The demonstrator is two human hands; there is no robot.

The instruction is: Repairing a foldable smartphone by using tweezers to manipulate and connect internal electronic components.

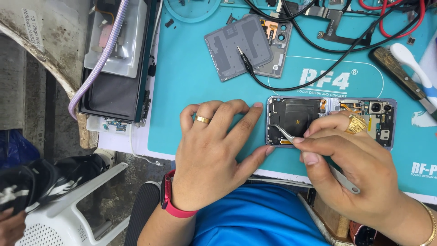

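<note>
— Teal repair mat (200, 91) covers the tabletop; cables and loose parts crowd its far edge. How far along is the job?

— Opened phone (330, 120) lies near the front edge, toward the right. Its back is already off: coil, cameras and board are exposed. A grey back cover (236, 48) rests on a second stripped phone (275, 50) toward the far edge. By my judgement, opening is done and internal work is underway; nothing looks refitted yet.

— Hands?

— Left hand (211, 150) lies flat, fingers spread on the mat, fingertips touching the phone's left side. Right hand (359, 175) pinches metal tweezers (284, 132) between thumb and forefinger, tip inside the phone near its lower left corner.

— Anything gripped in the tweezers?

— Cannot tell; too small. Brush (407, 64) sits at the right edge, untouched.
</note>
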